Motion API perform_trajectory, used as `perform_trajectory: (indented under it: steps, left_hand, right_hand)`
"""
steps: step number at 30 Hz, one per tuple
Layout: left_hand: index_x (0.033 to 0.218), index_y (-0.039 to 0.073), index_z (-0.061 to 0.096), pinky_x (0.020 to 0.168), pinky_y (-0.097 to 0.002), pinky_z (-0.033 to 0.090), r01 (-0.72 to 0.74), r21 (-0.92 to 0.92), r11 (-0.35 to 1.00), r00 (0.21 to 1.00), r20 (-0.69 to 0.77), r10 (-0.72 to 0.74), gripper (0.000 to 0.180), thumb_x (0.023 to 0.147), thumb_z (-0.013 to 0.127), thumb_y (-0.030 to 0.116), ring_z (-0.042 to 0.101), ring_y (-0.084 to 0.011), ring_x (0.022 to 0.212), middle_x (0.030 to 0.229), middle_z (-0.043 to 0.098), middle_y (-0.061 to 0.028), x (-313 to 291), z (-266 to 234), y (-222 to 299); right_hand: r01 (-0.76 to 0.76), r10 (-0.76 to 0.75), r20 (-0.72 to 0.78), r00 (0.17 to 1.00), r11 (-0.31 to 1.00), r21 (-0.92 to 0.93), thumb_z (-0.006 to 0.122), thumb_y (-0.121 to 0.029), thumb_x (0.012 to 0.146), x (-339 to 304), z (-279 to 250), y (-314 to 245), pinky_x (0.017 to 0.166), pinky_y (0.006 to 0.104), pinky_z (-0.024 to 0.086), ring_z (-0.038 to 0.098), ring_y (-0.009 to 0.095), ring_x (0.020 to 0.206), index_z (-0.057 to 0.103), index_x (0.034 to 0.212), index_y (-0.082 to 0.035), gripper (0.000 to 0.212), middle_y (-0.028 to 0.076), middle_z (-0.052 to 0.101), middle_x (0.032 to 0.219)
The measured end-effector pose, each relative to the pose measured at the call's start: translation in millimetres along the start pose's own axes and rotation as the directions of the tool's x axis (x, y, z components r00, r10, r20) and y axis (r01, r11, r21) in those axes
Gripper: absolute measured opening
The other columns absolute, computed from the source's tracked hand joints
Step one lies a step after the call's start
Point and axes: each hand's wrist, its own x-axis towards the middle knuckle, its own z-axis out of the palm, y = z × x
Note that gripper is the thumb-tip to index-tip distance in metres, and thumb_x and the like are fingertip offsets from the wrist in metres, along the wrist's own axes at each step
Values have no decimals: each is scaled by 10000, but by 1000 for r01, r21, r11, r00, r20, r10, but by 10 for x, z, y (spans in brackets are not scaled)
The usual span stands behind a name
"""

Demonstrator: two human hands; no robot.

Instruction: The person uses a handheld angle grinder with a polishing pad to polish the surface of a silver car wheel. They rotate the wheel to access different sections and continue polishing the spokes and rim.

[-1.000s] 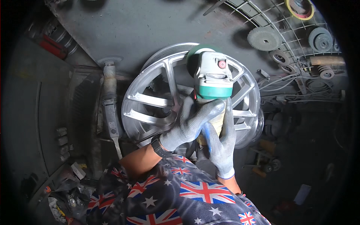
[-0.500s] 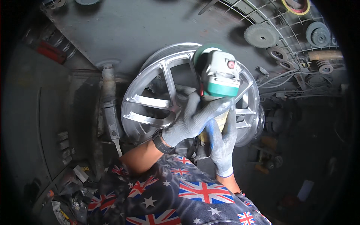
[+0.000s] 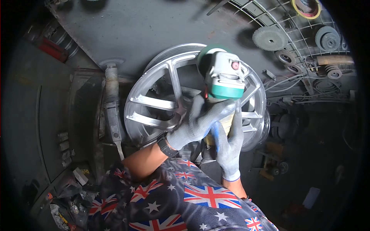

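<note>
Angle grinder, one, held in two hands above the wheel's far right part. Near, right hand: gloved in ribbed grey knit, blue on the thumb's inner side; grasping the yellowish body, fingers straight along its right, thumb opposite. Left hand: gloved alike, black watch at wrist; clasping the tool's neck, thumb across. Tool head: off-white casing, green band, reddish round button; greenish disc blurred, contact indiscernible. Wheel: shiny silver metal, spoked. Far right: round grey disc, rough-edged.
</note>
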Motion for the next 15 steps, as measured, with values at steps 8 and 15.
perform_trajectory:
  steps: [8,15]
  left_hand:
    - [1355,149,619,973,-368,501,312,-244,918,950,69,-304,441,925,670,64,580,-286,1161,1287,515,-146,-97,25,-7]
    - [1325,121,640,980,-358,500,62,-155,986,998,-6,-64,364,963,627,93,577,-273,1153,1284,495,-140,114,136,113]
  right_hand:
    - [6,-6,23,1000,1000,-17,654,-70,913,3,-26,51,1090,348,399,484,249,1315,182,1560,61,811,218,427,1493]
    - [-3,6,-63,998,999,43,645,-75,933,-31,-124,68,1072,345,417,507,234,1286,205,1555,62,773,215,461,1461]
